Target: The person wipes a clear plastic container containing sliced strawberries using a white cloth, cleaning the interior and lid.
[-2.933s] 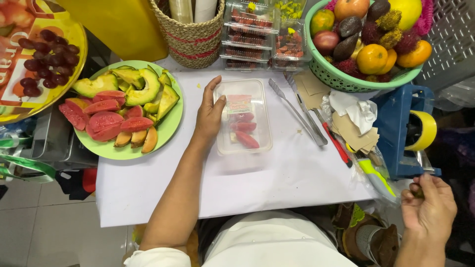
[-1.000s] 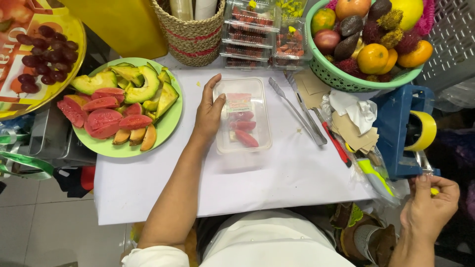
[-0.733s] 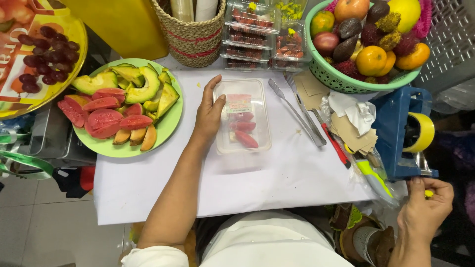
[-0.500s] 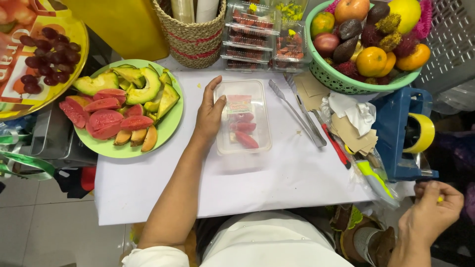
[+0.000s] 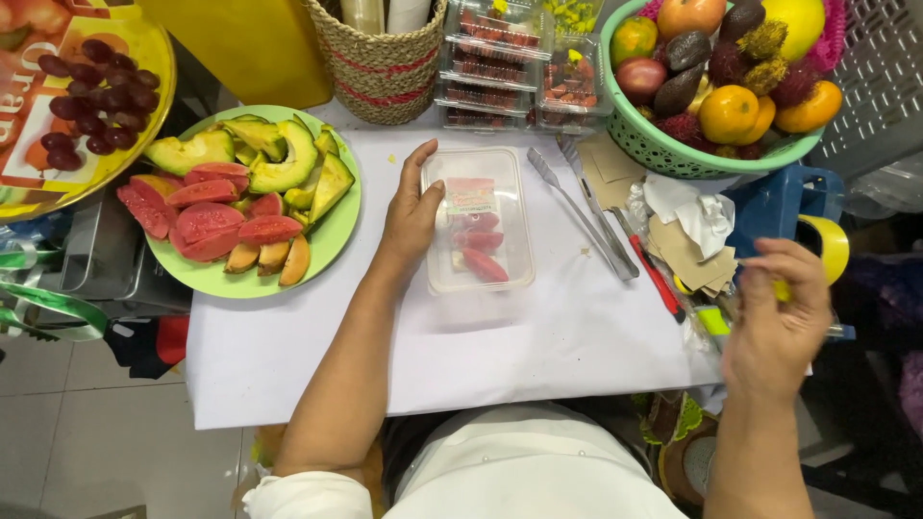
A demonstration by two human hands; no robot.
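Left hand (image 5: 411, 213) rested flat-fingered against the clear plastic fruit tray (image 5: 478, 221), steadying it mid-surface; right hand (image 5: 779, 322) pinched a small yellow object (image 5: 781, 288) off the right edge.

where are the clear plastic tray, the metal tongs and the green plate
clear plastic tray (image 5: 500, 279), head view, on its bare floor near the front rim
metal tongs (image 5: 586, 216), head view, midway along the arms
green plate (image 5: 332, 240), head view, on its bare right rim
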